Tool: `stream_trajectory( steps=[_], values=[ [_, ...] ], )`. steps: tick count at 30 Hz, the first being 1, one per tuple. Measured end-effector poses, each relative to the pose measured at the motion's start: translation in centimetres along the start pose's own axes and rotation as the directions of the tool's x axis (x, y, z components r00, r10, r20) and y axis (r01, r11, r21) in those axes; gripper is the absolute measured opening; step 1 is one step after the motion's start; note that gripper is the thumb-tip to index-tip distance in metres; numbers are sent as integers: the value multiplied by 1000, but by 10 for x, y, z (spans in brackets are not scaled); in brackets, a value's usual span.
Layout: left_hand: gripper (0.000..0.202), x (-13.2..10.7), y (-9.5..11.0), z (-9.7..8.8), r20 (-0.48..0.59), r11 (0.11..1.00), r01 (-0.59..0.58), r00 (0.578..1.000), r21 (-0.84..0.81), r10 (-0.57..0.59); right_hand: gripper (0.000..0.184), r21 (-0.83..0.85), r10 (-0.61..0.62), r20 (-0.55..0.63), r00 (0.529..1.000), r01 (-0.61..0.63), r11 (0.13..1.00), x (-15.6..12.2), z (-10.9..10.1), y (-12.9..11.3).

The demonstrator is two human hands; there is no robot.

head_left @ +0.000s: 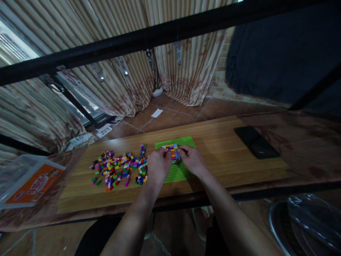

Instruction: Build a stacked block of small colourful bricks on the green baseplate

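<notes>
A small block of multicoloured toy bricks [174,152] sits over the green studded baseplate [177,176], near its middle. My left hand [159,164] is closed at the block's left side, thumb and fingers pinched against it. From the right, my right hand [193,160] is also closed, its fingertips on the block's right edge. Whether the block is pressed onto the plate or slightly raised I cannot tell. A loose heap of small coloured bricks [117,166] spreads over the board to the left of my left hand.
Under everything lies a wooden board [215,142]. A black phone or tablet [256,142] rests at its right end. A clear plastic box with an orange label [32,183] stands at the left. A dark metal bar [106,48] crosses in front, with curtains [183,78] behind.
</notes>
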State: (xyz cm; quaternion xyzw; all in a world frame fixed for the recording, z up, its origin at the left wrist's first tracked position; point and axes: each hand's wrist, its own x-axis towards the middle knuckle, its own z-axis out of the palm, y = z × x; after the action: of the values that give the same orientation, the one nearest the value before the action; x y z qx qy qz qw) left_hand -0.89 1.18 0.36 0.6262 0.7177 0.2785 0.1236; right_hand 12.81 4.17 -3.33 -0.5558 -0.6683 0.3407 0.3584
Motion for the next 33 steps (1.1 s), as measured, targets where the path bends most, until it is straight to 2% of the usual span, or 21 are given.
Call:
stream_trajectory(
  steps=[11,15,18,23,33],
  values=[
    [28,8,1,-11,127,996,85,989,-36,-79,26,-20,15,-1,1000,-15,1000,0,0,-1],
    [29,10,1,-13,175,989,108,981,-102,-89,26,-14,12,11,1000,-12,1000,0,-1,0],
    [33,10,0,-13,179,984,116,980,-138,-90,26,-2,17,18,1000,-17,1000,0,-1,0],
    [40,13,-3,-10,149,990,100,985,-100,-84,26,-20,14,9,1000,-14,1000,0,-1,-1],
    [36,21,-13,-3,197,956,217,964,-199,-178,26,-9,14,4,1000,-14,1000,0,-1,0]
  ],
)
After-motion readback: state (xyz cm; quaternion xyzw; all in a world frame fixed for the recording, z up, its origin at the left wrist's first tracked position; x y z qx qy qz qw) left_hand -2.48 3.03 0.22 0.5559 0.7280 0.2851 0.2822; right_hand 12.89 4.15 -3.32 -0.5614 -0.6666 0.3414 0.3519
